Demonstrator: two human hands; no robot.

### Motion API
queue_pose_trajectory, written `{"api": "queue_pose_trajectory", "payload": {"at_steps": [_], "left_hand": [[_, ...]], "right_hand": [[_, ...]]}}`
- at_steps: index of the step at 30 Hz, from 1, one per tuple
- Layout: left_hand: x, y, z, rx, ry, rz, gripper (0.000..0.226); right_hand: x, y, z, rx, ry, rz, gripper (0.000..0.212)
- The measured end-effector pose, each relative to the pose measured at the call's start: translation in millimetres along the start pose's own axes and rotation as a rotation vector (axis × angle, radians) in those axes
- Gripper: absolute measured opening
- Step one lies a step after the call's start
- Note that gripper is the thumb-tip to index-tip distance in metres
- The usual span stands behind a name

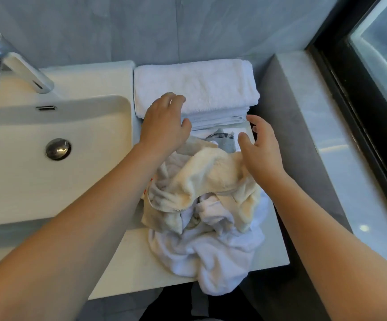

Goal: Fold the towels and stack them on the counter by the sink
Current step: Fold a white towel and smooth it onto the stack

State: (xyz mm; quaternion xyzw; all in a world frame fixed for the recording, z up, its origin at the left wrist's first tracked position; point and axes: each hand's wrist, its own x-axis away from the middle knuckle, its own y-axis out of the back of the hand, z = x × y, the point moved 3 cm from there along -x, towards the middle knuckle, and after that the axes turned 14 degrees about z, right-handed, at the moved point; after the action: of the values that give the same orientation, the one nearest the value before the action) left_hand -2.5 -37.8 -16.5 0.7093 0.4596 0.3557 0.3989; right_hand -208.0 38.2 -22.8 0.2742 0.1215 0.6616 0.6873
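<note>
Off to the left of my left hand (pixel 164 122) runs the sink (pixel 90 172), with the counter (pixel 127 269) carrying on under both my forearms. Just beyond the fingertips of both hands sits the folded stack (pixel 196 89) of white towels, squared up against the wall, so I judge some of the job done. Beneath my wrists and back toward me lies the unfolded heap (pixel 201 216): a cream towel (pixel 211 179) draped over a white towel (pixel 211 256) whose near end hangs off the counter edge. Between my hands, at the far side of the heap, a small grey striped cloth (pixel 222 139) peeks out.

My left hand lies with fingers loosely spread, its fingertips over the near left edge of the stack, holding nothing. My right hand (pixel 259 149) hovers with fingers apart over the heap's far right side, gripping nothing.

I expect the terry to be light, limp and grippy rather than slick, sagging wherever unsupported. I'd pinch the cream towel by a hem or two corners, not the bunched middle, since a fistful there may drag the white one along
</note>
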Motion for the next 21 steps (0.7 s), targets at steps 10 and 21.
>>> {"api": "queue_pose_trajectory", "payload": {"at_steps": [10,21], "left_hand": [[-102.3,-34.7,28.3,-0.368,0.064,0.337,0.087],[-147.5,-1.3,42.4,-0.169,0.054,0.185,0.017]], "right_hand": [[-91.8,3.7,-15.1,0.571,0.089,0.117,0.053],[-180.6,-5.7,-5.5,0.854,0.130,0.133,0.066]]}}
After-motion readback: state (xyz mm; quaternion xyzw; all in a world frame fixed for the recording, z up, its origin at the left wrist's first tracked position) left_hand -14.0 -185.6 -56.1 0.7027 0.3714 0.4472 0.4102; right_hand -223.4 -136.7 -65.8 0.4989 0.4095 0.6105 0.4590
